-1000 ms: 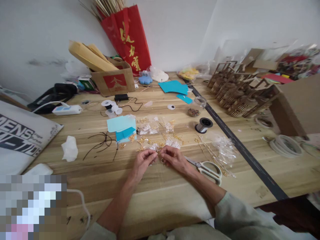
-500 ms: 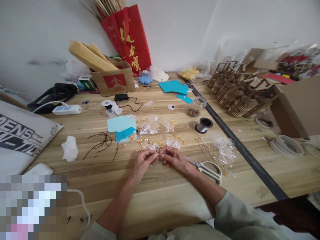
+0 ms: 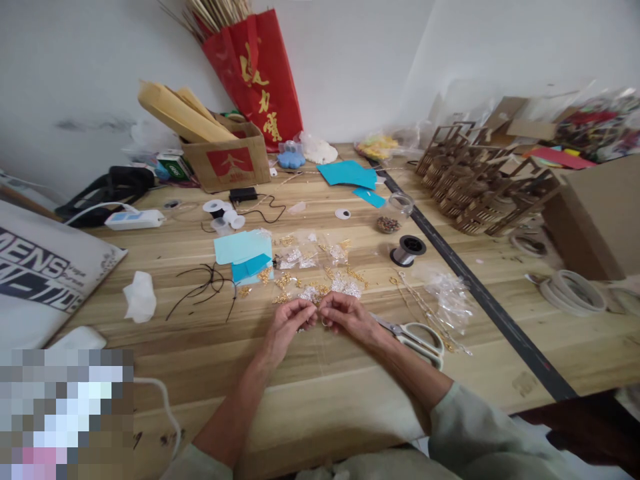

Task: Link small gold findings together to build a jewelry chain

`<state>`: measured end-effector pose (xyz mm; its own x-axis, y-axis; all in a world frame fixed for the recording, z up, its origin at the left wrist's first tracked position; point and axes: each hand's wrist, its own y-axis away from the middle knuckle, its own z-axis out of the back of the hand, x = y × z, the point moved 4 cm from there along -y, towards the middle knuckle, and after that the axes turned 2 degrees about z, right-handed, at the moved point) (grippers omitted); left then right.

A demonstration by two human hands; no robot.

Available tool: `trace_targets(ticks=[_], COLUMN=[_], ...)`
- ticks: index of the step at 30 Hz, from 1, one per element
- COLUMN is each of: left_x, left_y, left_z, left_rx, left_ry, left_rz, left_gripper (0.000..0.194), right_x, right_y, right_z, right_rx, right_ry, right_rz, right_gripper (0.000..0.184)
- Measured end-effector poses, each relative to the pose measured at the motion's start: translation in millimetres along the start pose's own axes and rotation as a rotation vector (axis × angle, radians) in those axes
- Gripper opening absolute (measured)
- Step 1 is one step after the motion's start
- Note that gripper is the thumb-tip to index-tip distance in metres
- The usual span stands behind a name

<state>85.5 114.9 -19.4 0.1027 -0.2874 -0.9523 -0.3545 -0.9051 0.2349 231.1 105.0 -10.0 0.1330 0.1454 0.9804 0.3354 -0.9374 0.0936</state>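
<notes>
Fingers (image 3: 304, 306) on both hands are pinched together, just below the middle of the frame. I think the right hand (image 3: 351, 316) holds a small round ring (image 3: 325, 323); I can't tell what the left hand (image 3: 290, 324) grips. Right above the fingers I see a bumpy silver pile (image 3: 346, 285), nearer the right hand. Gold bits (image 3: 286, 283) sit up and left. Long scissors (image 3: 423, 341) slant down to the right on the smooth, stripy wood counter (image 3: 200, 363).
</notes>
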Motion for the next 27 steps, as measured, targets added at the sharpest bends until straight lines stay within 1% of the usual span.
trace_targets(ticks=[6, 13, 17, 23, 27], left_x=[-0.9, -3.3, -4.5, -4.5, -3.6], left_y=[-0.6, 0.4, 0.5, 0.7, 0.5], left_z=[-0.8, -2.2, -3.2, -3.2, -3.1], left_rx=[0.030, 0.005, 0.015, 0.019, 0.021], left_ry=[-0.018, -0.030, -0.038, -0.041, -0.032], left_rz=[-0.012, 0.013, 0.019, 0.027, 0.026], left_gripper=[0.024, 0.027, 0.027, 0.027, 0.028], right_x=[0.5, 1.5, 0.7, -2.5, -0.8], right_y=[-0.7, 0.1, -0.7, -1.9, -1.3], right_z=[-1.1, -0.5, 0.1, -0.1, -0.2], right_rx=[0.009, 0.004, 0.002, 0.016, 0.021], right_ry=[0.006, -0.006, 0.003, -0.068, -0.065], right_rz=[0.011, 0.010, 0.019, 0.001, -0.003], right_gripper=[0.030, 0.030, 0.029, 0.028, 0.028])
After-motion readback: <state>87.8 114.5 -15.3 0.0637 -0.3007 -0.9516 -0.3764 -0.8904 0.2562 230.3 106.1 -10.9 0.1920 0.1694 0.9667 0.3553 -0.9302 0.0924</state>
